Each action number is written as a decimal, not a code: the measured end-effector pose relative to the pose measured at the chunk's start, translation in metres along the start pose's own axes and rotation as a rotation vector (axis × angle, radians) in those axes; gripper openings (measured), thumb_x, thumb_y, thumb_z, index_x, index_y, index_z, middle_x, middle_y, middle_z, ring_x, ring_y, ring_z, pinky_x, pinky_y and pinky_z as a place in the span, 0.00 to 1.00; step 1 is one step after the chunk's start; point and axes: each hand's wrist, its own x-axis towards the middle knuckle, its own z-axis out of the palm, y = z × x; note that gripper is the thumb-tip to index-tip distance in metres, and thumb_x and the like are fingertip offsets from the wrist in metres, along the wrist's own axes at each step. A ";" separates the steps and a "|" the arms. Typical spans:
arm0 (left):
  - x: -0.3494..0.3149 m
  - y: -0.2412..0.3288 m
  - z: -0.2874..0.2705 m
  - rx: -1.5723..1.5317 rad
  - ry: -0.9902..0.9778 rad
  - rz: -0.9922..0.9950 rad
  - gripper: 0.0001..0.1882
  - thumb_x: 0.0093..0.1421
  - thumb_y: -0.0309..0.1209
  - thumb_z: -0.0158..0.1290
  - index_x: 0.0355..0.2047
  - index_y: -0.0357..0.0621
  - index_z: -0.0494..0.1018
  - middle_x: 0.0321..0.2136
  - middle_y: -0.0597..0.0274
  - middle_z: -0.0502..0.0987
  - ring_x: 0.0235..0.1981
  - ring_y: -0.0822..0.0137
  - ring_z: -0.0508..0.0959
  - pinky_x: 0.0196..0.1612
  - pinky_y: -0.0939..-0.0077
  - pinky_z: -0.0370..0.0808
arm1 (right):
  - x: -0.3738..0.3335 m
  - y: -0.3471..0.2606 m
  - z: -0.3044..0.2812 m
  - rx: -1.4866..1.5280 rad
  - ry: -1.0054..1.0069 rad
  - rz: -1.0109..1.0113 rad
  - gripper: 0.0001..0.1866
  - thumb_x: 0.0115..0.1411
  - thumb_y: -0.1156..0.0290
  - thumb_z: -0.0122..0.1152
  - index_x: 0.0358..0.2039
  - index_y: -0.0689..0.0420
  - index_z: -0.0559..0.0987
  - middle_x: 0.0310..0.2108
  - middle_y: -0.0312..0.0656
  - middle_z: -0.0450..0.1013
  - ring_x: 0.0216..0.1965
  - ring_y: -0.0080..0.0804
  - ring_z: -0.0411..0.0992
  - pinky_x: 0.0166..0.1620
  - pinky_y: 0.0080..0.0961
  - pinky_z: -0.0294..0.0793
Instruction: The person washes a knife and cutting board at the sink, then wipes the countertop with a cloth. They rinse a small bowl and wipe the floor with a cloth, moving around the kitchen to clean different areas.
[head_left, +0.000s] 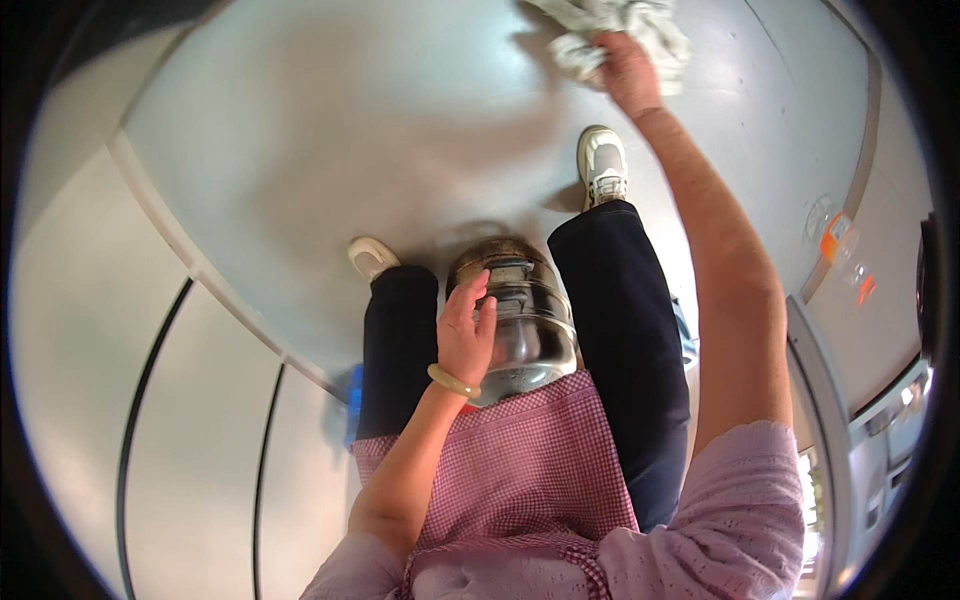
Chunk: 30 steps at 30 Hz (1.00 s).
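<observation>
At the far end of my outstretched arm, my right hand (pixel 630 75) is closed on a crumpled white cloth (pixel 655 38), held out over the pale floor. A large clear jug (pixel 535 345), banded and with a handle-like grip on its side, lies between my legs. My left hand (pixel 467 330), with a pale bangle (pixel 453 381) at its wrist, is in front of the jug in this view. Its fingers are stretched and the thumb is apart, with nothing in it. Whether it touches the jug I cannot tell.
My legs in dark trousers (pixel 625 340) flank the jug, and my shoes (pixel 603 165) are on the pale floor (pixel 300 150). White panels (pixel 200 420) stand on the left. At right are clear bottles with orange parts (pixel 840 245). Something blue (pixel 355 400) shows beside my left leg.
</observation>
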 end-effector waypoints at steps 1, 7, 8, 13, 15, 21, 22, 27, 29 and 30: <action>-0.001 -0.010 0.002 -0.045 -0.019 -0.029 0.16 0.64 0.29 0.50 0.51 0.39 0.71 0.43 0.50 0.77 0.43 0.57 0.79 0.47 0.67 0.76 | -0.014 -0.007 0.004 0.059 -0.037 -0.024 0.17 0.52 0.77 0.54 0.43 0.49 0.78 0.45 0.45 0.73 0.46 0.49 0.70 0.52 0.38 0.71; 0.011 0.022 -0.015 0.061 -0.064 -0.237 0.21 0.65 0.30 0.50 0.57 0.39 0.67 0.50 0.52 0.76 0.46 0.65 0.78 0.51 0.74 0.73 | -0.129 -0.079 0.011 -0.179 -0.476 0.426 0.30 0.55 0.74 0.54 0.61 0.47 0.67 0.61 0.51 0.59 0.58 0.50 0.63 0.58 0.39 0.69; 0.017 0.033 -0.018 0.097 -0.069 -0.209 0.22 0.65 0.30 0.50 0.59 0.40 0.66 0.50 0.52 0.76 0.46 0.65 0.77 0.51 0.74 0.73 | -0.141 -0.078 0.005 0.075 -0.573 0.494 0.28 0.55 0.73 0.54 0.59 0.52 0.68 0.58 0.54 0.63 0.55 0.52 0.67 0.56 0.40 0.70; 0.057 0.059 -0.027 0.182 0.011 -0.262 0.27 0.64 0.31 0.51 0.63 0.46 0.61 0.48 0.55 0.74 0.46 0.64 0.76 0.49 0.68 0.73 | -0.210 -0.109 -0.054 0.566 -0.254 0.549 0.18 0.55 0.70 0.56 0.46 0.60 0.77 0.30 0.54 0.77 0.37 0.54 0.75 0.46 0.42 0.75; 0.073 0.081 -0.018 0.070 -0.001 -0.413 0.30 0.64 0.32 0.52 0.65 0.48 0.57 0.50 0.54 0.72 0.49 0.62 0.74 0.50 0.62 0.73 | -0.218 -0.118 -0.086 0.778 -0.145 0.632 0.16 0.57 0.70 0.56 0.45 0.61 0.77 0.32 0.53 0.78 0.34 0.48 0.78 0.42 0.36 0.77; 0.065 0.172 0.023 -0.110 -0.027 -0.563 0.40 0.61 0.32 0.56 0.68 0.54 0.46 0.54 0.55 0.64 0.53 0.57 0.70 0.48 0.56 0.74 | -0.217 -0.110 -0.173 1.297 0.134 1.105 0.12 0.61 0.73 0.55 0.44 0.63 0.77 0.31 0.42 0.77 0.29 0.27 0.77 0.35 0.25 0.77; 0.062 0.180 0.031 -0.076 -0.016 -0.570 0.41 0.61 0.32 0.57 0.68 0.55 0.46 0.52 0.58 0.67 0.51 0.60 0.71 0.46 0.58 0.75 | -0.217 -0.104 -0.178 1.291 0.148 1.132 0.11 0.61 0.73 0.55 0.43 0.62 0.77 0.32 0.41 0.77 0.29 0.26 0.76 0.34 0.23 0.76; 0.097 0.195 0.064 0.176 -0.049 -0.588 0.50 0.58 0.34 0.60 0.70 0.60 0.37 0.65 0.51 0.53 0.60 0.52 0.65 0.50 0.51 0.73 | -0.212 -0.084 -0.188 1.552 0.211 1.206 0.11 0.62 0.74 0.54 0.45 0.59 0.76 0.36 0.39 0.76 0.32 0.25 0.76 0.34 0.21 0.75; 0.134 0.187 0.085 0.288 -0.035 -0.568 0.55 0.54 0.36 0.65 0.70 0.61 0.36 0.67 0.51 0.49 0.62 0.52 0.61 0.51 0.52 0.74 | -0.214 -0.079 -0.186 1.577 0.267 1.275 0.11 0.63 0.74 0.54 0.46 0.59 0.75 0.36 0.38 0.76 0.31 0.24 0.75 0.35 0.21 0.74; 0.156 0.172 0.094 0.353 -0.026 -0.537 0.56 0.52 0.36 0.66 0.70 0.61 0.37 0.67 0.51 0.49 0.63 0.52 0.60 0.52 0.52 0.74 | -0.216 -0.079 -0.189 1.574 0.294 1.289 0.11 0.63 0.73 0.54 0.46 0.60 0.75 0.37 0.37 0.76 0.32 0.24 0.75 0.35 0.20 0.74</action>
